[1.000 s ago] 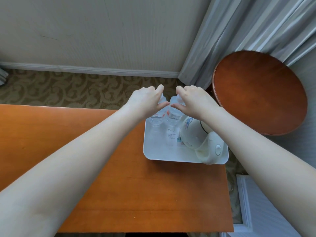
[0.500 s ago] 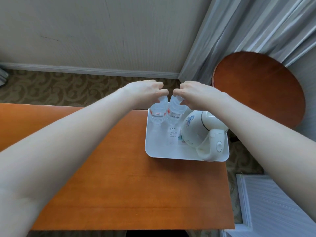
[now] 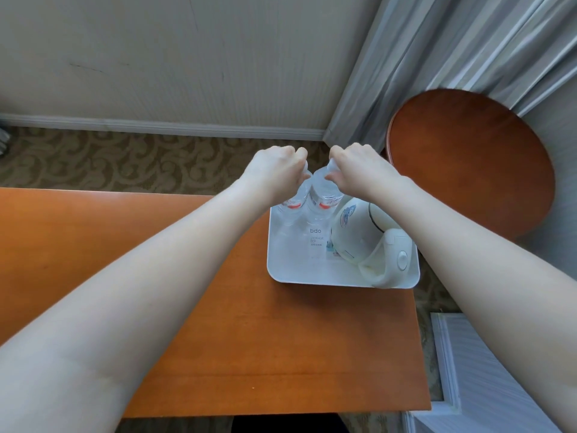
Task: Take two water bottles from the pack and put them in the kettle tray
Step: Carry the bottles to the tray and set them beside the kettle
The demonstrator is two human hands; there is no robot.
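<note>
Two hands' fingers (image 3: 301,153) each grip one of two bottles (image 3: 323,192) in one tray (image 3: 290,270).

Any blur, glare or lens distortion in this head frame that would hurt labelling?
Head view: even, soft daylight with no harsh glare; wide-angle bending curves the orange wooden table edge and stretches the forearms; the clear plastic water bottles wash out against the white plastic tray; left hand and right hand look sharp.
</note>
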